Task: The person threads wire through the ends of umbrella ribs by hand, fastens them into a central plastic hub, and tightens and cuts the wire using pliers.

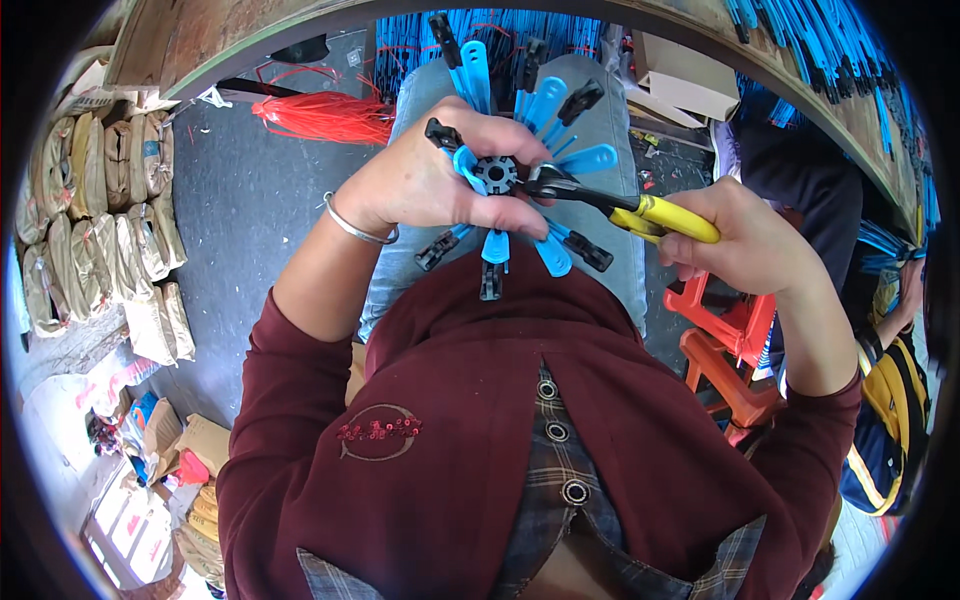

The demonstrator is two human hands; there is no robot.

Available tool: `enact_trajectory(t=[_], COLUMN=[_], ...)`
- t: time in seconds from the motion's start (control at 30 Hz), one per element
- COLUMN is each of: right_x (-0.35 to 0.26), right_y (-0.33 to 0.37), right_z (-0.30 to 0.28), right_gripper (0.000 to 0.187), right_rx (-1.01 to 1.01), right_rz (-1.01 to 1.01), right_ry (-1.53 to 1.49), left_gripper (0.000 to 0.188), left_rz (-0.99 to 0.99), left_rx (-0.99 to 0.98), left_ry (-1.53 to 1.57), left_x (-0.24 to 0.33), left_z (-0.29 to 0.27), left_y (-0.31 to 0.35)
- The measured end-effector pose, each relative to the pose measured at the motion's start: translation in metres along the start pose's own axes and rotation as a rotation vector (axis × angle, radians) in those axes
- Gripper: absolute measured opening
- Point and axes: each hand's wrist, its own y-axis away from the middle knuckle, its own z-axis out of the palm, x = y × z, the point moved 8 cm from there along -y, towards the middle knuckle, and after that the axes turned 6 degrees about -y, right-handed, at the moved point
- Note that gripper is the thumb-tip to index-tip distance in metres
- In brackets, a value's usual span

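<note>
My left hand is closed around a black notched hub, with fingers above it and thumb below. Blue strips with rounded ends and arms with black end pieces spread out around the hub, some partly hidden by the hand. In my right hand is a pair of pliers with yellow handles, fingers wrapped round them. The dark jaws of the pliers reach the right side of the hub, close to my left fingertips. Whether they grip a part cannot be made out.
A wooden table edge curves across the top. Bundles of blue rods lie at the upper right. Red plastic strands hang at upper left. Wrapped packages are stacked left. A red stool and another person's arm are right.
</note>
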Motion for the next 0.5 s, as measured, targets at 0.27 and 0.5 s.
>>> enact_trajectory(t=[0.27,0.5], right_x=[-0.010,-0.022], right_y=[0.001,-0.008], right_z=[0.005,0.002], right_gripper=[0.016,0.018], right_rx=[0.042,0.263], right_rz=[0.001,-0.089], right_ry=[0.094,0.077], left_gripper=[0.037,0.032], left_rz=[-0.071,-0.150], left_rx=[-0.054,0.204], left_ry=[-0.036,-0.074], left_x=[-0.004,-0.008], left_z=[0.003,-0.031], left_y=[-0.004,-0.013])
